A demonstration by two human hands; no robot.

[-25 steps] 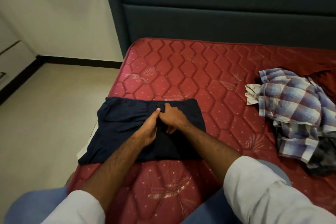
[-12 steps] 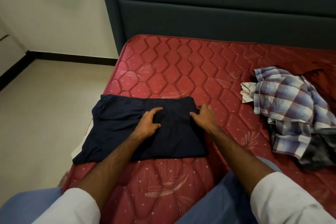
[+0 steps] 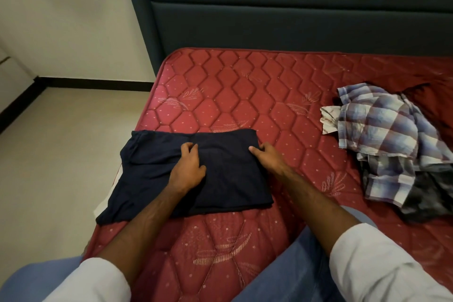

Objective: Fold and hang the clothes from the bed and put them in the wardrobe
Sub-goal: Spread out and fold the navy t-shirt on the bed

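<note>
Navy cloth is what both hands are working on, a half-folded garment (image 3: 196, 169) lying at the near left corner of the bed (image 3: 245, 95). Nearest me, the left hand (image 3: 187, 169) rests on the middle of it, fingers curled and seemingly nipping a ridge of fabric at the tips. The right hand (image 3: 266, 157) sits at the garment's right edge, fingertips hooked on the hem as if about to lift or tuck it.

The risk I see starts on the left. That side of the garment hangs past the mattress edge over the floor (image 3: 61, 154), and only the left hand's weight pins the cloth. If the right hand pulls its edge across while the left lets go, the whole piece could slide off the corner and the fold would be lost. Thin, slippery-looking fabric like this also bunches easily, so a quick flip may leave the layers crooked and need redoing.

Farther right, well apart from the hands, a checked shirt (image 3: 382, 135) lies crumpled on top of something dark (image 3: 431, 193), with a maroon piece (image 3: 431, 103) behind it. A wide sweep of the right arm could drag that heap. Beyond stands the dark headboard (image 3: 294, 19). No wardrobe or hanger is in view, so most of the job seems yet to come.
</note>
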